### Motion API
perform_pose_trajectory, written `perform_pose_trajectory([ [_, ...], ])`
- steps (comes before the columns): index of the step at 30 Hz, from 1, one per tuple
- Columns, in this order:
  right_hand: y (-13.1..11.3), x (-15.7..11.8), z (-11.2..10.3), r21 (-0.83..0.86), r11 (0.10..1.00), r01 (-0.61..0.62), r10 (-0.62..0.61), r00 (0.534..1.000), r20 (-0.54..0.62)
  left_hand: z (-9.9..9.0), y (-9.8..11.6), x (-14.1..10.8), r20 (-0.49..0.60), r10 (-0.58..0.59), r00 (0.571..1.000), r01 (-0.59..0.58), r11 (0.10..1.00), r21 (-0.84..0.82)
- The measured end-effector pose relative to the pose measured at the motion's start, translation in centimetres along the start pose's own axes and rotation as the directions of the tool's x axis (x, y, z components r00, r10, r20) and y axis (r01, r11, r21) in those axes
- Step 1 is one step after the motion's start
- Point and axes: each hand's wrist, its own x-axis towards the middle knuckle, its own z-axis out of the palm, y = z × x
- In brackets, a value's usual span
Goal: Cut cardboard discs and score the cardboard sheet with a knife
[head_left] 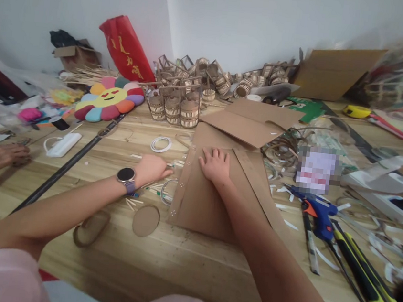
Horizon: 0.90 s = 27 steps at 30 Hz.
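Observation:
My right hand [216, 166] lies flat on a brown cardboard sheet [206, 209], its fingers spread. The sheet rests on the wooden table and has small marks along its left edge. My left hand [151, 170], with a watch [126, 175] on the wrist, is just left of the sheet. Its fingers are curled closed over a scatter of small sticks [154, 190]; what they pinch, if anything, is too small to make out. Close by lie a pale ring [166, 198], a round cardboard disc [146, 220] and a white tape roll [161, 139].
Small woven baskets [172, 111] stand at the back beside a flower cushion [110, 97]. To the right lie a blue glue gun [320, 216], a cutter [310, 244] and a yellow-black tool [365, 274]. Another person's hand [6, 155] is at far left, beyond a black rod [66, 165].

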Motion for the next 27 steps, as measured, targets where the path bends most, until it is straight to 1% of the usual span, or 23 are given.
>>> perform_pose_trajectory([
  [2,0.0,0.0,0.0,-0.004,1.0,-0.001,0.001,1.0,0.003,-0.6,1.4,-0.3,-0.011,-0.014,1.0,0.014,1.0,-0.028],
  [3,0.0,0.1,0.1,-0.006,1.0,-0.001,0.001,1.0,0.004,-0.8,2.2,-0.6,0.005,-0.014,1.0,0.014,0.999,-0.049],
  [5,0.0,0.1,0.1,-0.012,1.0,0.0,0.0,1.0,0.005,-1.1,3.5,-1.2,0.086,0.013,0.996,-0.003,0.994,-0.105],
  [7,0.0,0.1,0.2,-0.018,1.0,0.003,-0.003,1.0,0.002,-1.2,4.5,-1.7,0.196,0.055,0.979,-0.021,0.986,-0.168],
  [9,0.1,0.1,0.3,-0.022,1.0,0.004,-0.004,1.0,-0.002,-1.3,5.0,-2.1,0.291,0.086,0.953,-0.019,0.974,-0.225],
  [12,0.1,0.1,0.3,-0.022,1.0,0.004,-0.004,1.0,-0.002,-1.4,5.2,-2.1,0.402,0.111,0.909,0.018,0.953,-0.304],
  [16,0.1,0.2,0.3,-0.019,1.0,0.001,-0.001,1.0,0.0,-1.8,5.1,-1.7,0.54,0.149,0.828,0.088,0.917,-0.389],
  [18,0.0,0.1,0.2,-0.017,1.0,0.002,-0.002,1.0,-0.003,-2.0,5.3,-1.6,0.569,0.152,0.808,0.103,0.915,-0.391],
  [20,0.0,0.0,0.1,-0.015,1.0,0.004,-0.004,1.0,-0.009,-2.3,5.6,-1.5,0.581,0.143,0.802,0.102,0.924,-0.368],
  [27,-0.1,-0.1,-0.1,-0.016,1.0,0.011,-0.011,1.0,-0.021,-2.9,7.2,-1.3,0.577,0.111,0.809,0.04,0.969,-0.244],
])
